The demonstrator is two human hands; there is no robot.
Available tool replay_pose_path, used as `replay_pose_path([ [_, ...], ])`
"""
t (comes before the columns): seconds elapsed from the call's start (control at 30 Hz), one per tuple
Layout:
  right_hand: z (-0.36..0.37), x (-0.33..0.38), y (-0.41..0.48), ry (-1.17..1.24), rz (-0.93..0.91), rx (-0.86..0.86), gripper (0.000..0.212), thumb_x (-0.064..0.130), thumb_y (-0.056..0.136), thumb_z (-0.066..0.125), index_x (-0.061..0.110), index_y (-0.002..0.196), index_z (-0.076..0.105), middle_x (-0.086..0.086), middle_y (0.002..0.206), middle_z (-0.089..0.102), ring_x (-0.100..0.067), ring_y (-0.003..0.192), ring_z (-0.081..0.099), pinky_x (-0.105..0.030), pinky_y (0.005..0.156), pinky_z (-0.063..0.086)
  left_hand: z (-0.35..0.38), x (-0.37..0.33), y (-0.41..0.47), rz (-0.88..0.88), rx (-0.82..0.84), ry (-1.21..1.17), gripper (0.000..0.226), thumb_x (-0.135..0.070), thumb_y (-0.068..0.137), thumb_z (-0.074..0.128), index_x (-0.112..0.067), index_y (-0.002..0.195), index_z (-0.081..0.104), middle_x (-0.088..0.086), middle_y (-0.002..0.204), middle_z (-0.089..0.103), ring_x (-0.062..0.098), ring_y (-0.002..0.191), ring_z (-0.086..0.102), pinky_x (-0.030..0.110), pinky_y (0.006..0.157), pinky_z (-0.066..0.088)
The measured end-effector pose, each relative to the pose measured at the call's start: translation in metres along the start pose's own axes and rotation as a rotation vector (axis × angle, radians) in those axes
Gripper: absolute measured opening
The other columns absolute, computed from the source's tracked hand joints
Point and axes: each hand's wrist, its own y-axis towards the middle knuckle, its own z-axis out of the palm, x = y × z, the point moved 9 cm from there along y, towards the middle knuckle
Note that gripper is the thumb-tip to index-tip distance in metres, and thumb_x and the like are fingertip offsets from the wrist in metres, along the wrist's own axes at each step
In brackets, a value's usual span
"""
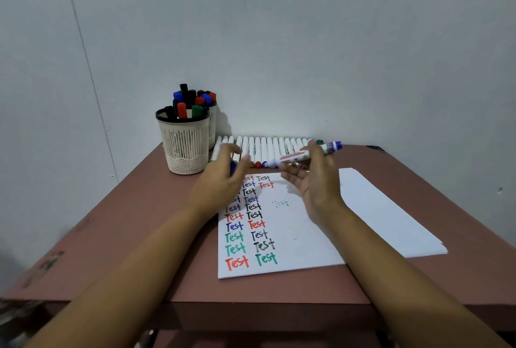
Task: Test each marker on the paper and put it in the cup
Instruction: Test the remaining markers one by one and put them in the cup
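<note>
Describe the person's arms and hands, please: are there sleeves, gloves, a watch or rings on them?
The left forearm and the right forearm are bare as far as the picture shows: no sleeves, watch or bracelet. The left hand and the right hand wear no gloves. Rings cannot be told; the picture is blurred there.

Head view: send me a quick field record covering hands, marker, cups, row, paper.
right hand: holds a blue marker above the far edge of the paper
left hand: blurred, over the sheet's far left corner; something blue under its fingers
front cup: upright, holds capped markers
second cup: behind it, also holding markers
marker row: lying side by side against the wall
writing: two columns of "Test", one faint extra
</note>
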Motion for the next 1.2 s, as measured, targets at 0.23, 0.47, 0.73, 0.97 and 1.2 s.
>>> replay_pose_path([
  [0.23, 0.008, -0.013, 0.005, -0.125, 0.069, 0.116, 0.013, 0.005, 0.094, 0.051, 0.010, 0.082, 0.051, -0.014, 0.081, 0.066, -0.022, 0.072, 0.067, -0.035, 0.078, 0.055, -0.002, 0.040, 0.007, -0.265, -0.087, -0.238, 0.018, -0.005, 0.095, 0.031, -0.013, 0.104, 0.043, 0.008, 0.091, 0.047, 0.020, 0.083, 0.043, 0.030, 0.071, 0.032],
  [0.47, 0.008, -0.024, 0.009, -0.520, -0.019, 0.146, 0.015, 0.003, 0.084, 0.056, 0.005, 0.070, 0.061, -0.011, 0.067, 0.061, -0.017, 0.059, 0.053, -0.028, 0.056, 0.045, 0.003, 0.039, 0.006, -0.269, 0.002, -0.155, 0.029, -0.011, 0.095, 0.046, -0.012, 0.124, 0.039, 0.003, 0.109, 0.046, 0.015, 0.095, 0.047, 0.024, 0.080, 0.034],
  [0.73, 0.004, -0.024, 0.009, -0.541, -0.033, 0.098, 0.017, 0.002, 0.082, 0.058, 0.001, 0.065, 0.063, -0.017, 0.069, 0.064, -0.018, 0.058, 0.055, -0.028, 0.056, 0.051, 0.003, 0.035, 0.003, -0.266, 0.036, -0.140, 0.031, -0.013, 0.092, 0.053, -0.014, 0.121, 0.040, 0.004, 0.101, 0.049, 0.014, 0.086, 0.049, 0.026, 0.077, 0.039],
  [0.97, 0.004, -0.026, 0.010, -0.544, -0.036, 0.084, 0.010, 0.002, 0.082, 0.060, -0.006, 0.077, 0.063, -0.014, 0.067, 0.061, -0.016, 0.055, 0.052, -0.026, 0.055, 0.050, 0.003, 0.032, 0.003, -0.263, 0.043, -0.122, 0.031, -0.014, 0.093, 0.052, -0.014, 0.121, 0.041, 0.004, 0.101, 0.051, 0.016, 0.088, 0.051, 0.027, 0.078, 0.041],
  [1.2, 0.000, -0.026, 0.013, -0.511, -0.039, 0.043, 0.015, 0.004, 0.084, 0.059, -0.004, 0.071, 0.060, -0.017, 0.068, 0.061, -0.021, 0.057, 0.051, -0.029, 0.054, 0.047, 0.003, 0.031, 0.002, -0.262, 0.055, -0.110, 0.030, -0.014, 0.093, 0.052, -0.013, 0.120, 0.042, 0.002, 0.097, 0.051, 0.016, 0.086, 0.052, 0.030, 0.079, 0.044],
])
